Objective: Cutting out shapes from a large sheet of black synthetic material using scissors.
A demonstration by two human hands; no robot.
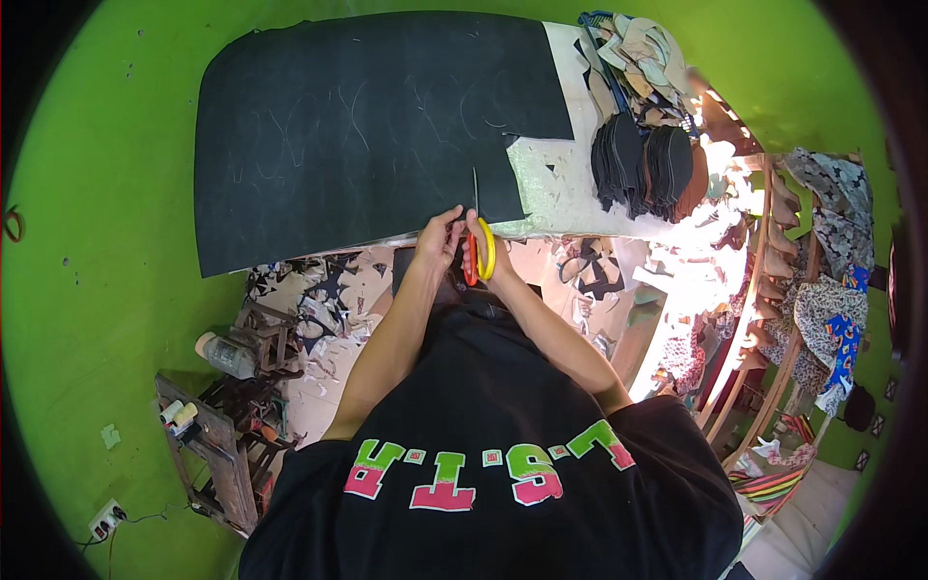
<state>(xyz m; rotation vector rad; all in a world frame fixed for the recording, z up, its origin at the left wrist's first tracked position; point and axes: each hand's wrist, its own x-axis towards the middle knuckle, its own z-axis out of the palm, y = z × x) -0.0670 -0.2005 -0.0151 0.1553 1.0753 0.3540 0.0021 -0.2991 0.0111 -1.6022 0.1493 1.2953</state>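
A pair of scissors point(486, 249) with red and yellow handles is in my right hand point(499, 257), fingers wrapped round the grips. Its thin blades point away from me over a large black sheet point(377, 126), which looks like leather or a similar material. Pale curved outlines are drawn on the sheet, and its right side has a stepped cut edge. My left hand point(440, 240) is just left of the scissors at the sheet's near edge, with its fingers bent together; what they pinch, if anything, is hidden.
The sheet lies on a pale table point(556, 184). At its right stand stacks of dark cut pieces point(643, 164) and a blue basket point(604, 60) of scraps. Offcuts point(329, 309) litter the floor. A plastic jar point(227, 356) sits on wooden furniture at left; a rack with fabrics point(831, 319) stands right.
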